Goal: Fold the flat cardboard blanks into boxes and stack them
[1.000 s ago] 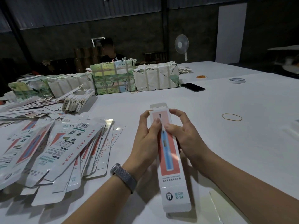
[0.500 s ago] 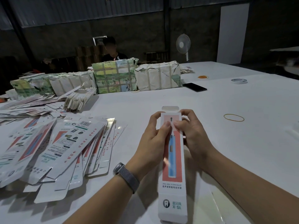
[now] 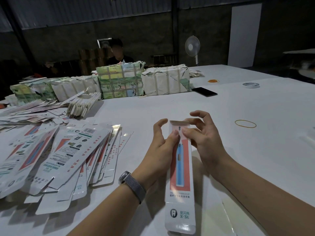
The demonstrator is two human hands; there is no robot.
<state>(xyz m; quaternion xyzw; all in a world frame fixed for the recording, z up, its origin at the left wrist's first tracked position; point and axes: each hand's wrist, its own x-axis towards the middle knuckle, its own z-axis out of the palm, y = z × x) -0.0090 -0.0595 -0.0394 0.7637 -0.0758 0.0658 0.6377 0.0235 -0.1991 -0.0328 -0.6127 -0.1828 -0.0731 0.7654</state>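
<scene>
One folded box (image 3: 180,167), four wrapped bundles (image 3: 119,80), one phone (image 3: 204,91), one fan (image 3: 192,46)

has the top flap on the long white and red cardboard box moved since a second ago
Yes. The top flap of the long white and red cardboard box has folded down toward the box; earlier it stood up, pointing toward the black phone.

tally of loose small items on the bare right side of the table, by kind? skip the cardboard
Rubber band: 2, a yellow one near the right hand, an orange one farther back
Tape roll: 1
Phone: 1
Total: 4
</scene>
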